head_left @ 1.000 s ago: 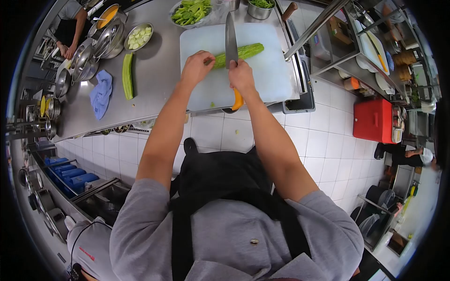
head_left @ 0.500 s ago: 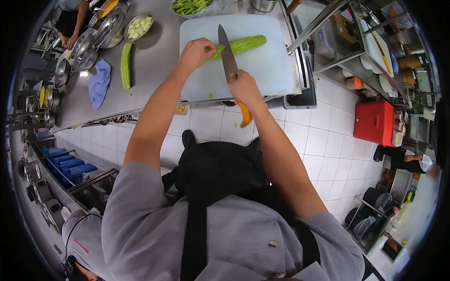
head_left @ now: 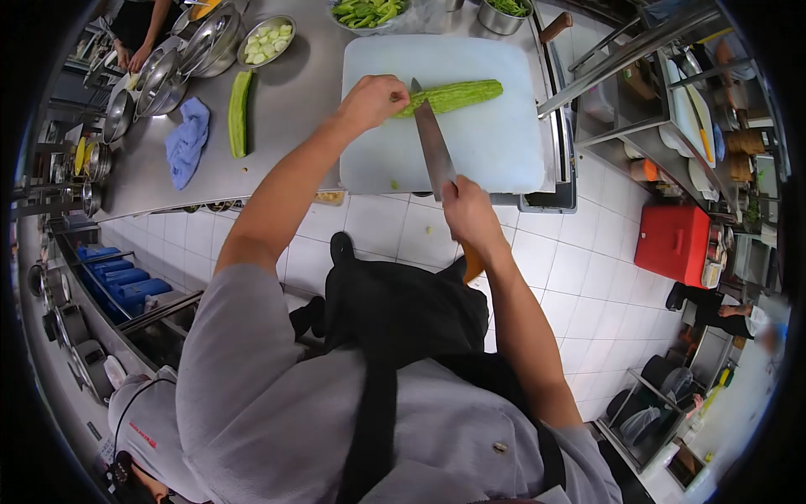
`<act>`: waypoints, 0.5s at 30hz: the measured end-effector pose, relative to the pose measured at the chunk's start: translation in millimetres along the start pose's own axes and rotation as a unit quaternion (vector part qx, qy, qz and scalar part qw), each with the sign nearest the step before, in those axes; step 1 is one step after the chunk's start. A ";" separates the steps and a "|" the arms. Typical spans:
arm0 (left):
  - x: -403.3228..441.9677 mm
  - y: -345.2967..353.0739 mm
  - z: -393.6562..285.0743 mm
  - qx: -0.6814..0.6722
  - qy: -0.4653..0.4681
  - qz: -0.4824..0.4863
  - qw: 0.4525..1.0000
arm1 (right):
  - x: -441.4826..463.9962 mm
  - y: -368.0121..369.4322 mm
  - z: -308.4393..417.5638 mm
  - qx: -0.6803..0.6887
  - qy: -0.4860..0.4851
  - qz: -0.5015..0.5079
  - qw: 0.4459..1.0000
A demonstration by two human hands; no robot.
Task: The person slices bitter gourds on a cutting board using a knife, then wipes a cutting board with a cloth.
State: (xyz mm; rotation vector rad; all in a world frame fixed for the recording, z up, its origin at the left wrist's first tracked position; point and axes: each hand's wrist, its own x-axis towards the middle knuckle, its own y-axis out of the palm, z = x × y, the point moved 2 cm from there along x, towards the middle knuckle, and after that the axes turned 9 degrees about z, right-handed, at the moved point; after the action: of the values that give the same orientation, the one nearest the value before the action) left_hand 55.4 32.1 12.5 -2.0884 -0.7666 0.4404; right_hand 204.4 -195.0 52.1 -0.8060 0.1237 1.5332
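A long ridged green vegetable [head_left: 462, 95] lies across the white cutting board [head_left: 445, 160]. My left hand [head_left: 375, 101] is closed on its left end, fingers curled together. My right hand [head_left: 472, 212] grips the orange handle of a large knife [head_left: 434, 147]. The blade slants up and left over the board, and its tip end crosses the vegetable just right of my left fingers. Another green piece [head_left: 239, 115] lies on the steel table left of the board. A small bit of green sits near the board's front edge.
A bowl of pale cut pieces [head_left: 268, 40], stacked steel bowls [head_left: 211, 42] and a blue cloth [head_left: 187, 143] are on the steel table [head_left: 294, 126]. Behind the board stand a bowl of green slices [head_left: 367, 12] and a steel pot [head_left: 504, 17]. Other people are at the edges.
The knife has been drawn back toward my body, its blade now tilting left across the vegetable. My right hand is lower. My left hand stays at the vegetable's left end; the view has shifted.
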 end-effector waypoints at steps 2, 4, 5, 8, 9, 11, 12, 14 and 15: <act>0.7 0.2 0.5 0.003 -0.006 -0.009 1.000 | 28.2 5.2 3.2 0.002 -0.019 -0.001 1.000; -1.4 3.4 0.7 -0.003 -0.007 -0.015 1.000 | 57.8 10.5 9.6 0.003 -0.038 -0.007 0.999; -0.4 2.9 1.4 -0.008 -0.009 -0.022 1.000 | 72.6 13.3 14.6 0.002 -0.054 -0.018 0.998; 3.1 8.1 8.3 -0.023 -0.016 -0.041 0.999 | 96.6 21.4 28.7 0.028 -0.063 -0.040 0.997; 4.2 8.5 9.3 -0.024 -0.013 -0.042 0.999 | 99.0 22.9 30.7 0.052 -0.060 -0.046 0.996; 5.9 6.9 10.5 -0.031 -0.018 -0.046 0.998 | 108.3 40.1 7.0 -0.014 -0.106 -0.080 0.991; 7.1 5.2 11.5 -0.030 -0.014 -0.047 0.998 | 97.4 41.4 6.1 -0.029 -0.101 -0.074 0.992; 7.7 5.5 13.6 -0.021 -0.023 -0.024 0.999 | 52.3 43.2 10.3 -0.004 -0.039 -0.026 0.999; 8.1 4.5 13.5 -0.022 -0.020 -0.024 0.999 | 30.0 50.1 -3.9 -0.037 -0.058 -0.039 0.997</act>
State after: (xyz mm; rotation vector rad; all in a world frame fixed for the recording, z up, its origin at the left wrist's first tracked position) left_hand 55.7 43.4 0.7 -2.1020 -0.8556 0.4436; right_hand 163.1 -180.1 13.5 -0.7694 -0.0491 1.5144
